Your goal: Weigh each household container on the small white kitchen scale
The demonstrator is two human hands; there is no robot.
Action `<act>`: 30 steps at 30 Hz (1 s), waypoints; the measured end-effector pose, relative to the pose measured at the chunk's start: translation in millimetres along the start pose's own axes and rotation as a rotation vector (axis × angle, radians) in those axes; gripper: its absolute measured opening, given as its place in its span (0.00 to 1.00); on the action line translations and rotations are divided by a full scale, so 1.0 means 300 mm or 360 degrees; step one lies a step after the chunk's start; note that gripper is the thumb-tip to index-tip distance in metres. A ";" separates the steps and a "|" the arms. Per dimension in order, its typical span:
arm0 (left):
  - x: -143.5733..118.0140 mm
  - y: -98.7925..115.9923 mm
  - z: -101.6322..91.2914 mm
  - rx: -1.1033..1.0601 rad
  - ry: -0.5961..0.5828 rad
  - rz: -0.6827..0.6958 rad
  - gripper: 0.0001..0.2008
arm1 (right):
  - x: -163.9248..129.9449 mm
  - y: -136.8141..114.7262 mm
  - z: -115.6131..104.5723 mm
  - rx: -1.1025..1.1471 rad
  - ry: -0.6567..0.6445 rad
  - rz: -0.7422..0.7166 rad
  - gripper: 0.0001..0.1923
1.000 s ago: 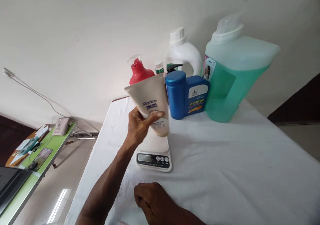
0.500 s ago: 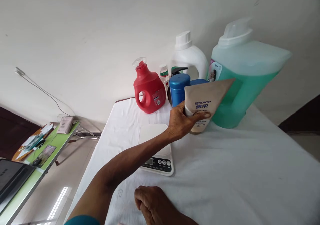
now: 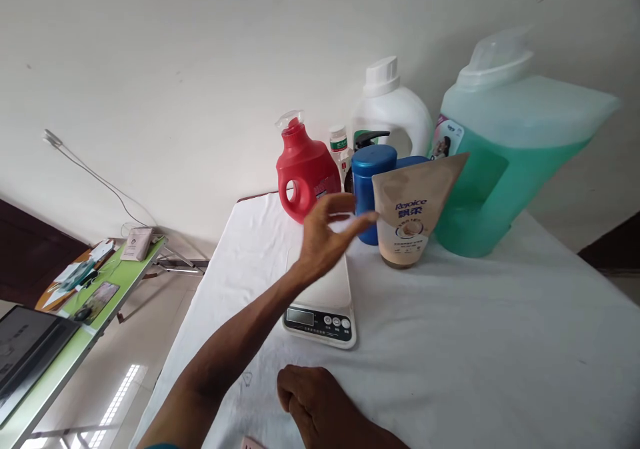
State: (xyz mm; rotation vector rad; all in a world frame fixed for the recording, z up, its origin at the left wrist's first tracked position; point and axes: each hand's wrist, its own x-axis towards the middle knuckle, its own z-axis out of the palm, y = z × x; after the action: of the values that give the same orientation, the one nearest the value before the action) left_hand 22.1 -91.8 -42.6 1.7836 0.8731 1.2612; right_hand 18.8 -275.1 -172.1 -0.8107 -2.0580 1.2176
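A beige Rejoice tube (image 3: 411,212) stands cap-down on the white tablecloth (image 3: 475,342), in front of a blue bottle (image 3: 373,182) and a big jug of green liquid (image 3: 505,162). My left hand (image 3: 330,232) hovers just left of the tube, fingers spread, holding nothing, above a white kitchen scale (image 3: 323,306). My right hand (image 3: 320,409) rests on the cloth near the front edge, fingers curled with nothing in them.
Along the wall stand a red detergent bottle (image 3: 306,176), a small white bottle (image 3: 340,146) and a white jug (image 3: 393,112). A green side table (image 3: 107,286) with papers and a laptop (image 3: 25,349) sits lower left.
My left hand carried the tube from over the scale to the right, set it down in front of the blue bottle, let go and drew back to the left.
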 end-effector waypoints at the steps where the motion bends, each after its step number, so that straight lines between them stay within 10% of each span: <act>1: 0.018 0.002 -0.045 0.0060 0.0184 0.0100 0.23 | 0.000 -0.001 0.000 0.0016 0.0006 0.0012 0.11; 6: 0.182 -0.083 -0.256 0.0505 0.1083 0.0127 0.36 | -0.006 -0.002 -0.009 0.0070 0.0017 0.0020 0.12; 14: 0.319 -0.256 -0.306 0.0134 0.0358 -0.0273 0.32 | -0.019 0.011 0.001 0.0146 -0.0013 0.0151 0.10; 23: 0.310 -0.249 -0.217 -0.0030 0.0717 -0.0357 0.33 | -0.013 0.010 -0.001 0.0115 0.0013 0.0026 0.11; 30: 0.209 -0.193 -0.333 0.0045 0.1018 -0.0251 0.28 | -0.001 0.013 -0.004 0.0157 0.0045 -0.0006 0.12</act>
State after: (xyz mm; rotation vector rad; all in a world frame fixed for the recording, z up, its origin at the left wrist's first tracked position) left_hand -61.8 9.1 -45.0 1.2987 1.3531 1.7480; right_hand 20.7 -273.2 -175.1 -0.7733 -1.9598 1.2873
